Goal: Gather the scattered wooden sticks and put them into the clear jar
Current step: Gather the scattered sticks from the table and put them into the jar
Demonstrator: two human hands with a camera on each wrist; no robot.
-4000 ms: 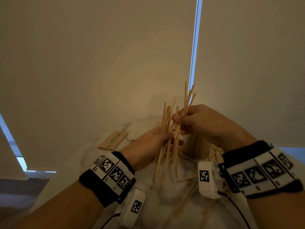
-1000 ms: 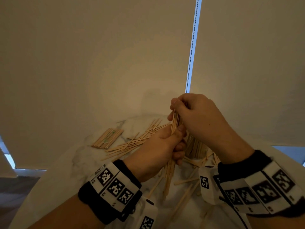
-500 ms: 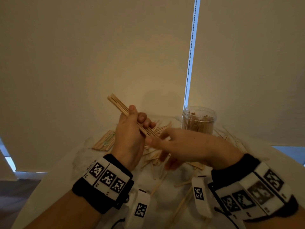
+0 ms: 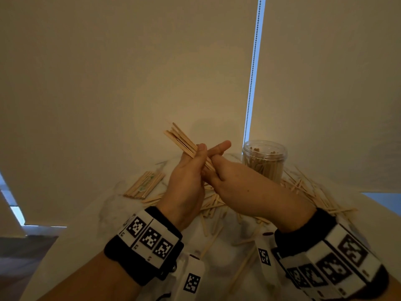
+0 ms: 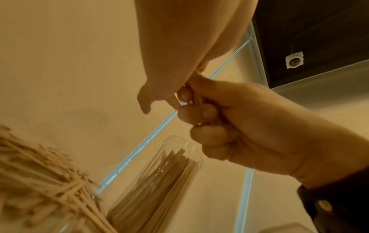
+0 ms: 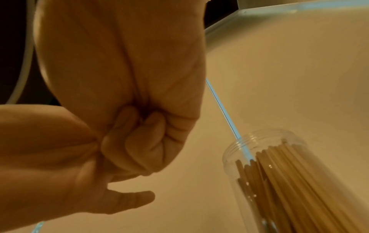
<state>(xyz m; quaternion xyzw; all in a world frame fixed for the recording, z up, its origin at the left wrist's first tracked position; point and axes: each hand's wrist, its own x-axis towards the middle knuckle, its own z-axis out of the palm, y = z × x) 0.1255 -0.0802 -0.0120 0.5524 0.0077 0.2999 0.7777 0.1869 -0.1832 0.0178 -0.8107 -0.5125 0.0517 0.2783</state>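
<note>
In the head view, a bundle of wooden sticks [image 4: 181,141] sits at the centre of the frame, its long axis slanting from upper left down to lower right, the free ends pointing to the upper left. The left hand [image 4: 188,181] rises from the lower left with its thumb laid over the bundle and its fingers wrapped round it. The right hand [image 4: 236,181] comes in from the lower right, back upward, fingers curled about the bundle's lower end and touching the left hand. The clear jar [image 4: 265,161] stands upright right of centre, partly filled with sticks set on end. Loose sticks [image 4: 303,187] lie strewn on the white table [image 4: 86,224] round the jar, and a neat small stack [image 4: 144,184] lies left of centre.

In the left wrist view, the right hand [image 5: 249,126] at centre right has its fingers curled tight round stick ends; the left hand [image 5: 179,55] fills the upper centre. The jar [image 5: 159,181] leans across the lower middle.

In the right wrist view, the left hand [image 6: 49,149] at lower left meets the right hand [image 6: 119,78] in the upper left, fingers folded. The sticks are hidden there. The jar [image 6: 299,181] is at lower right.
</note>
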